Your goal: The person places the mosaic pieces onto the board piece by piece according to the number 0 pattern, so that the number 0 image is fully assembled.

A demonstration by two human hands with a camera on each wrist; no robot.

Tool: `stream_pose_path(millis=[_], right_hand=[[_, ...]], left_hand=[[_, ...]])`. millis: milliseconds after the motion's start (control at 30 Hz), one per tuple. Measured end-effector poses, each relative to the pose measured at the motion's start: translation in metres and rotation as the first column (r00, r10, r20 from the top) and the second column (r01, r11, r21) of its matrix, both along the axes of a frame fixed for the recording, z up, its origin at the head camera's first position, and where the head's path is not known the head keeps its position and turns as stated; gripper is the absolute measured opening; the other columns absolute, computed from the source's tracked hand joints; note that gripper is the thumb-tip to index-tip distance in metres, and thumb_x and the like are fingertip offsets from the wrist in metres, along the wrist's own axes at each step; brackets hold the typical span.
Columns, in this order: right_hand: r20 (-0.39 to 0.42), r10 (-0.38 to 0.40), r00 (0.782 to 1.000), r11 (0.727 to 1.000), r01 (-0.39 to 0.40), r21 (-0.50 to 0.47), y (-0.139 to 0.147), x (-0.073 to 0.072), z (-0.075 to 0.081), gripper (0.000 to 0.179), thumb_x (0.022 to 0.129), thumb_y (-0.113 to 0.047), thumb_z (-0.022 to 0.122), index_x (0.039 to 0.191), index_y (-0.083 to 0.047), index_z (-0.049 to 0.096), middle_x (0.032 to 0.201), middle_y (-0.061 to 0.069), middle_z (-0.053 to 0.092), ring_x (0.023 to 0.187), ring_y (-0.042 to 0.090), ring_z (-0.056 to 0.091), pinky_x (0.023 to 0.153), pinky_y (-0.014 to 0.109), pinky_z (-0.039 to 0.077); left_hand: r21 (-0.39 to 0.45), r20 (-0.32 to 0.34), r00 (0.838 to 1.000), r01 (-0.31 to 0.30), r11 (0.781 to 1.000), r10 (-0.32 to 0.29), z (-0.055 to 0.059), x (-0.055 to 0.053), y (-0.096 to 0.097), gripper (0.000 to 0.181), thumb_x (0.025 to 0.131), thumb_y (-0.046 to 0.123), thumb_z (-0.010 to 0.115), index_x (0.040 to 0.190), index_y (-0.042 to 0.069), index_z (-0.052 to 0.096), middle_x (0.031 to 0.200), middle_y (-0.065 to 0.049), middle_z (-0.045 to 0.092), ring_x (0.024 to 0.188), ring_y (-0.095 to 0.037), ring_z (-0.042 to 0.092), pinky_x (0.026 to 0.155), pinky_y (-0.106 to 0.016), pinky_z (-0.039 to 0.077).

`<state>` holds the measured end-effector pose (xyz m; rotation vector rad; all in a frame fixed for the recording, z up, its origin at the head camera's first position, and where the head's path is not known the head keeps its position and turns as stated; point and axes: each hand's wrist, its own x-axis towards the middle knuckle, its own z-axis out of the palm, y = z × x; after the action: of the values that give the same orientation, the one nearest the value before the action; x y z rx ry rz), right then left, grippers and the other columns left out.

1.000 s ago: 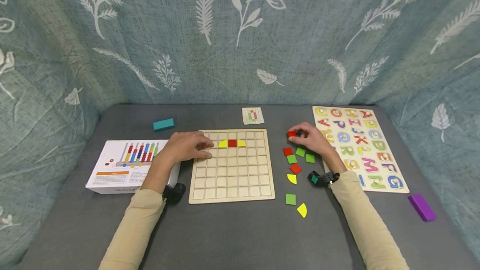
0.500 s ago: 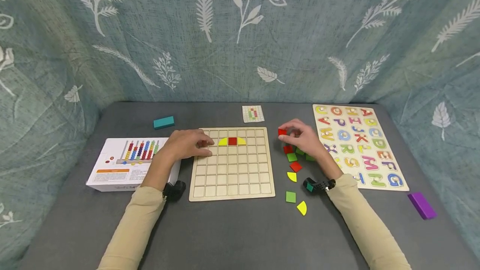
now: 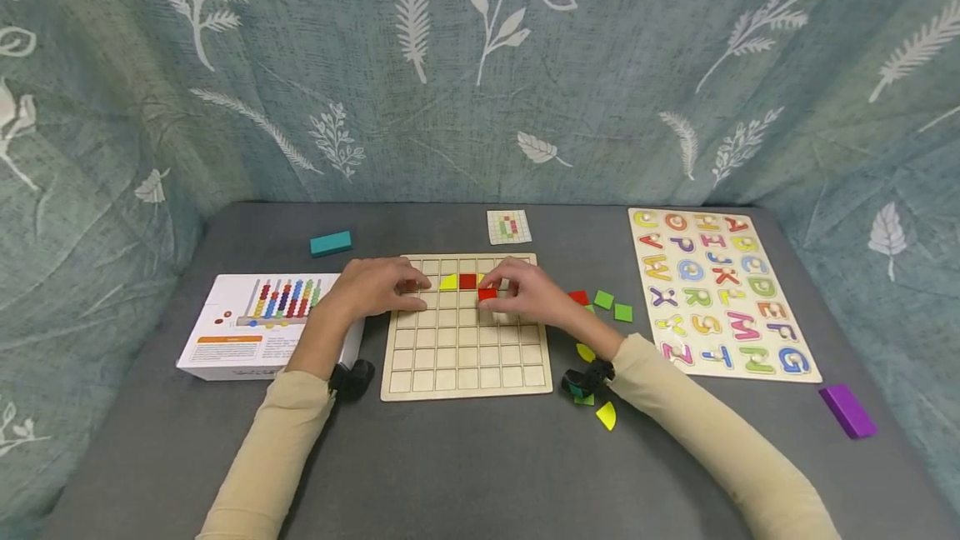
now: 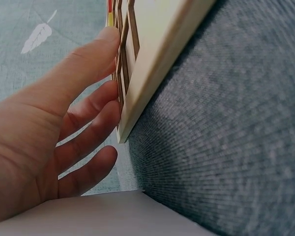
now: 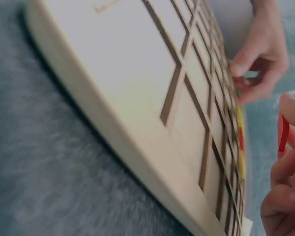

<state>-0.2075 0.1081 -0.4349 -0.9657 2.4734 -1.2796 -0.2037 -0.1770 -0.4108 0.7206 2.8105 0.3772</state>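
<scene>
Between thumb and fingers, my right hand [image 3: 531, 293] pinches a red square tile [image 3: 487, 294] over the upper part of the wooden grid board [image 3: 467, 383]. The right wrist view shows this tile edge-on, held above the grid. In the board's second row sit a yellow quarter-circle piece [image 3: 449, 282] and another red square [image 3: 468, 282]; a second yellow piece to their right is mostly covered by my right hand. My left hand [image 3: 372, 287] rests at the board's left edge, its fingers loosely bent and thumb apart, holding nothing.
Right of the board lie loose green tiles [image 3: 622, 312], a red tile [image 3: 578, 297] and yellow pieces [image 3: 607, 416], some under my right forearm. A pattern card [image 3: 508, 227], abacus box [image 3: 225, 332], teal block [image 3: 331, 244], alphabet board [image 3: 652, 223] and purple block [image 3: 847, 411] surround them.
My right hand has carried the red tile leftward from beside the loose pieces to over the grid board. The left hand has stayed at the board's left edge.
</scene>
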Motion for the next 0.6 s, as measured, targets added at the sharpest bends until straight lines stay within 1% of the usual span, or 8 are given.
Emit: stream_pose_path(millis=[67,200,433,600], right_hand=[[-0.003,-0.002,1.0,1.0,0.002,0.03,-0.0057,-0.0018,-0.0004,0.025,0.085,-0.021,0.075,0.107,-0.01,0.072,0.103,0.007,0.061,0.071,0.011,0.052,0.068,0.024,0.046],[-0.037,-0.007,0.999,0.997,0.01,0.079,-0.011,-0.0049,-0.0034,0.026,0.085,-0.023,0.076,0.107,-0.009,0.072,0.104,0.008,0.062,0.074,0.012,0.052,0.07,0.024,0.046],[-0.047,-0.009,0.999,0.998,0.012,0.056,-0.0114,-0.006,-0.006,0.026,0.085,-0.021,0.076,0.107,-0.007,0.071,0.098,0.009,0.06,0.075,0.015,0.053,0.07,0.024,0.047],[-0.056,-0.018,0.998,0.998,0.021,0.051,-0.0113,-0.006,-0.007,0.026,0.084,-0.021,0.076,0.106,-0.008,0.071,0.096,0.009,0.06,0.074,0.013,0.054,0.069,0.024,0.047]], left_hand=[[-0.002,0.003,1.0,0.0,1.0,0.0,0.0003,-0.0007,0.0004,0.035,0.084,0.045,0.073,0.115,0.029,0.072,0.095,0.01,0.065,0.087,-0.007,0.06,0.071,-0.029,0.042],[-0.009,0.015,1.0,0.001,1.0,0.0,-0.0004,-0.0014,0.0008,0.036,0.084,0.045,0.072,0.116,0.029,0.071,0.096,0.01,0.065,0.087,-0.008,0.06,0.071,-0.029,0.042],[-0.009,0.018,1.0,-0.003,1.0,0.003,-0.0001,-0.0013,0.0001,0.036,0.084,0.045,0.073,0.116,0.029,0.071,0.096,0.01,0.065,0.087,-0.008,0.06,0.072,-0.03,0.042],[-0.01,0.016,1.0,0.0,1.0,0.0,-0.0003,-0.001,0.0005,0.036,0.084,0.045,0.072,0.116,0.029,0.071,0.096,0.01,0.065,0.087,-0.008,0.06,0.072,-0.03,0.042]])
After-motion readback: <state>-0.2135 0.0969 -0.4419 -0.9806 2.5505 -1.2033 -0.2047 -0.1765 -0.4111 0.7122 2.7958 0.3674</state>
